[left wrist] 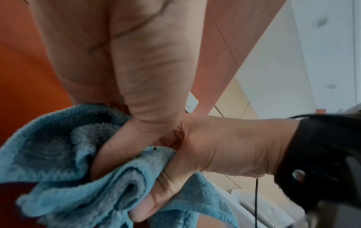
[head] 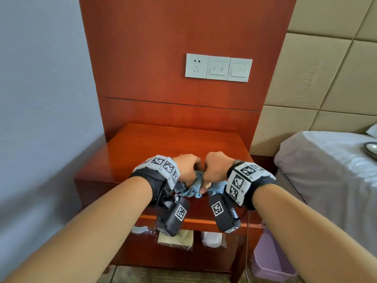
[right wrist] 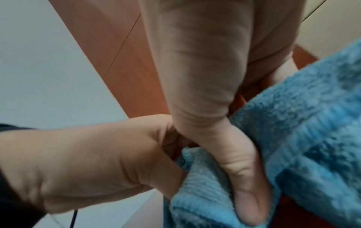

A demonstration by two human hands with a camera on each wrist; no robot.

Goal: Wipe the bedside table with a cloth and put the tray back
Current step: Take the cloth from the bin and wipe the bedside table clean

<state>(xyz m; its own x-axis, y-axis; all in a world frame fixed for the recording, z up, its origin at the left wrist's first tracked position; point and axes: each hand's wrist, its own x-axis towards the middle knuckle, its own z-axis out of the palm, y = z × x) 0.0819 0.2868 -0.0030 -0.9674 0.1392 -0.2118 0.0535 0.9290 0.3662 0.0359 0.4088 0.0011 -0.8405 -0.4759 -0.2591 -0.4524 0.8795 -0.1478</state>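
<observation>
A blue cloth (head: 193, 189) is bunched between both hands just above the front edge of the red-brown bedside table (head: 163, 146). My left hand (head: 188, 169) grips its left part and my right hand (head: 215, 169) grips its right part, knuckles nearly touching. In the left wrist view the cloth (left wrist: 58, 154) folds under both thumbs. In the right wrist view my right thumb presses into the cloth (right wrist: 312, 123). A grey tray (head: 371, 149) lies on the bed at the right edge, mostly cut off.
The white bed (head: 326, 170) stands right of the table, under a padded headboard (head: 326, 78). A socket panel (head: 218, 68) is on the wooden wall panel. Wrapped items (head: 175, 238) lie on the lower shelf. A lilac bin (head: 269, 260) stands by the table leg.
</observation>
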